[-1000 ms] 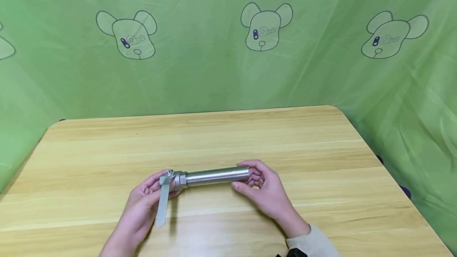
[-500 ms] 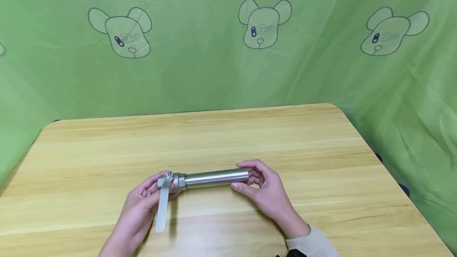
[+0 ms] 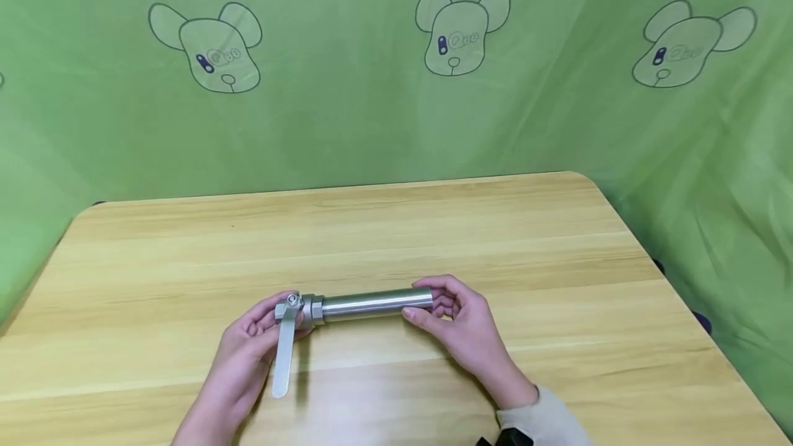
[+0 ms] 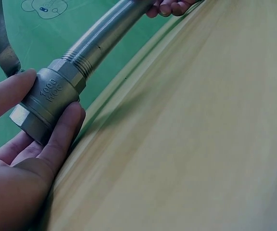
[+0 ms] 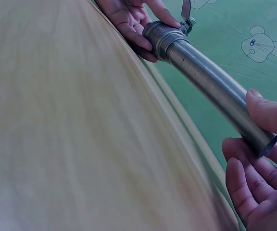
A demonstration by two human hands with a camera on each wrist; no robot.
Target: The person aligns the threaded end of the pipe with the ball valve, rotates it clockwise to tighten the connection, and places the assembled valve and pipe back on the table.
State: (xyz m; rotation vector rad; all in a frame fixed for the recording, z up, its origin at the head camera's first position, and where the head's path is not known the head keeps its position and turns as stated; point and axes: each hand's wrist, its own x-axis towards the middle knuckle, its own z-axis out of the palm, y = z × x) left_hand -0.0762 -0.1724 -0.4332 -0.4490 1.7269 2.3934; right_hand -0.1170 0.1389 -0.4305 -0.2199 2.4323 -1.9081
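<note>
A ball valve (image 4: 52, 94) of grey metal, with a flat lever handle (image 3: 284, 356) pointing toward me, is joined to a shiny steel pipe (image 3: 372, 303). Several threads show at the joint in the left wrist view. My left hand (image 3: 243, 356) grips the valve body between thumb and fingers, below raised lettering. On the other side, my right hand (image 3: 461, 329) holds the pipe's free end, thumb on the near side and fingers around the far side. The open pipe end (image 5: 269, 146) shows in the right wrist view. Valve and pipe are held level above the table, casting a shadow.
The wood-grain table (image 3: 495, 239) spreads under both hands, its far edge meeting a green curtain (image 3: 341, 122) printed with bear-head outlines. A light sleeve (image 3: 545, 418) and a black strap piece (image 3: 514, 438) show at the right wrist.
The head view has tilted slightly. Both hands keep their hold, and the valve and pipe stay in nearly the same place, with the lever still pointing toward me.
</note>
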